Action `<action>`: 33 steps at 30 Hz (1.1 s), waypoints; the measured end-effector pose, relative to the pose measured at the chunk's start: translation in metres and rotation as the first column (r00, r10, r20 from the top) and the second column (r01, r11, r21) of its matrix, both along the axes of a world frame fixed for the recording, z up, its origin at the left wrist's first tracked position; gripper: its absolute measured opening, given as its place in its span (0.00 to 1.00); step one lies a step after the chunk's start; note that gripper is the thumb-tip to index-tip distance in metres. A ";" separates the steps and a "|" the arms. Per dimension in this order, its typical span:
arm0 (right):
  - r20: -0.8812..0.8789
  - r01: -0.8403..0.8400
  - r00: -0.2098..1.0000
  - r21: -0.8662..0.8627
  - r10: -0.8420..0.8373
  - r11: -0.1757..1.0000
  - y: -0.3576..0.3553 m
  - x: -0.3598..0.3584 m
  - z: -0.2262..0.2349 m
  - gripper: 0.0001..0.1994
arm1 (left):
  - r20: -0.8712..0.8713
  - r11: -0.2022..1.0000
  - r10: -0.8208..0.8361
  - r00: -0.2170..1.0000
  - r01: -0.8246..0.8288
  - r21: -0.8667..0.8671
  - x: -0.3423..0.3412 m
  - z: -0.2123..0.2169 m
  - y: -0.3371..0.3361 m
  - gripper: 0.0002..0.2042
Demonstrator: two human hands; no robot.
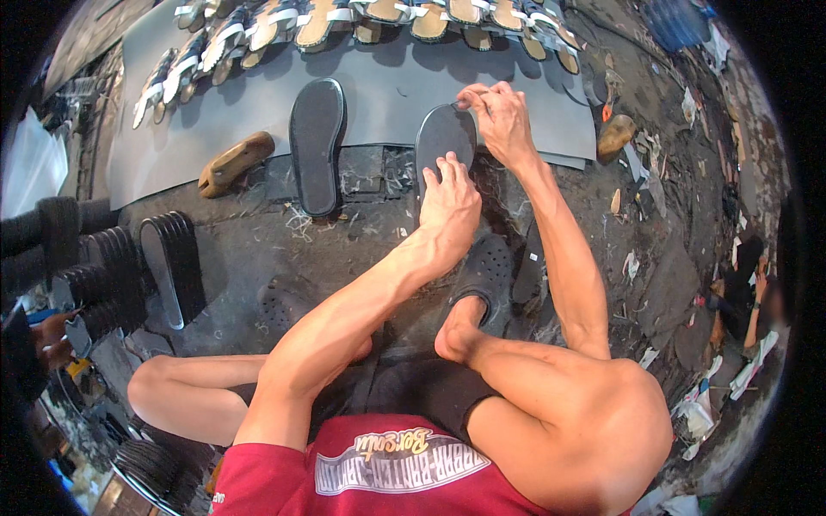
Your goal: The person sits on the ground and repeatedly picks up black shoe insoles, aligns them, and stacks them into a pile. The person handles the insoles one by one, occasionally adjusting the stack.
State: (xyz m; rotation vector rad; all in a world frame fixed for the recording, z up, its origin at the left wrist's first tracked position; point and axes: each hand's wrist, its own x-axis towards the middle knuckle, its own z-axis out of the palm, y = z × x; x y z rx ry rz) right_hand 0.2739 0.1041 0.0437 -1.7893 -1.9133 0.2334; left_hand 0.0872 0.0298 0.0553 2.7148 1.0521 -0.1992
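A black shoe sole (445, 133) lies in front of me, its toe end on a grey sheet. My left hand (449, 202) rests on its lower part with fingers spread and lying flat, hiding the heel end. At the sole's upper right edge, my right hand (501, 120) has its thumb and fingertips pinched together. What is between those fingertips is too small to make out. To the left lies a second black sole (316, 146), apart from both hands, with a raised rim around it.
Rows of sandals (314, 24) stand along the far side of the grey sheet (379, 112). One wooden shoe last (237, 163) lies left, another (616, 138) right. Stacked black soles (172, 267) stand at the left. A dark clog (486, 267) is on my foot. Scraps litter the right-hand ground.
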 end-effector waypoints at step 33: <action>-0.343 0.014 0.938 -0.077 -0.040 0.997 -0.176 -0.123 -0.060 0.23 | -0.517 0.980 0.116 0.848 -0.012 0.200 0.088 0.002 0.007 0.32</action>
